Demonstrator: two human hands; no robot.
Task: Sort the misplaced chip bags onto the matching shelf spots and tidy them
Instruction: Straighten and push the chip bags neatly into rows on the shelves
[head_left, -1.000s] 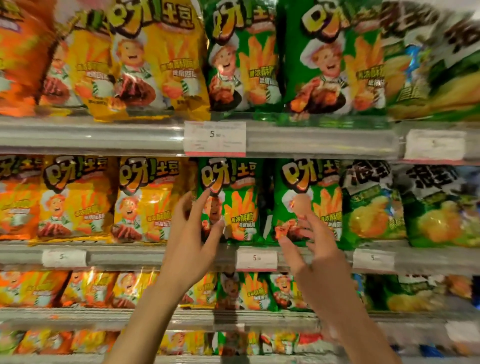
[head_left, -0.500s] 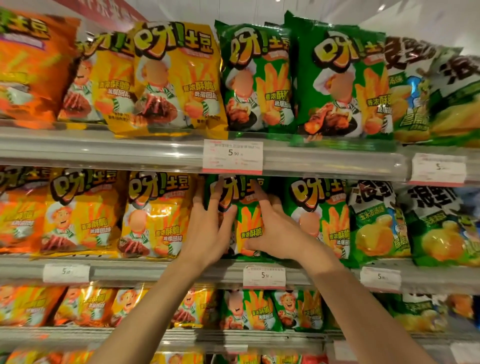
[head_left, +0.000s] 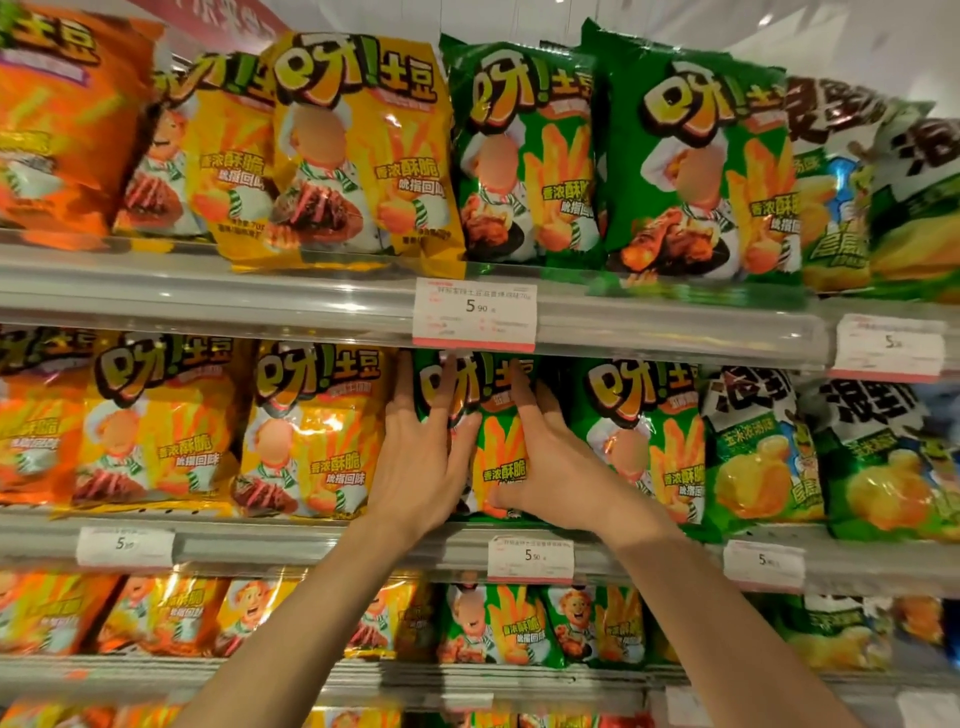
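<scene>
A green chip bag (head_left: 500, 452) stands upright on the middle shelf (head_left: 311, 540), just under a price tag. My left hand (head_left: 423, 457) lies flat against its left side, fingers spread upward over the bag's top corner. My right hand (head_left: 550, 462) presses on its right side, fingers pointing up and left across the bag's front. Both hands touch the bag and flank it. To its left stands a yellow chip bag (head_left: 311, 431); to its right stands another green chip bag (head_left: 644, 441).
The top shelf (head_left: 208, 296) carries an orange bag (head_left: 62, 119), yellow bags (head_left: 358, 150) and green bags (head_left: 696, 161). Corn-flavour green bags (head_left: 763, 452) fill the right end. The lower shelf (head_left: 363, 670) holds smaller yellow and green bags. Price tags (head_left: 474, 312) hang on the shelf rails.
My hands went from hovering apart before the shelf to pressing on both sides of the green bag. The view has tilted upward and come closer.
</scene>
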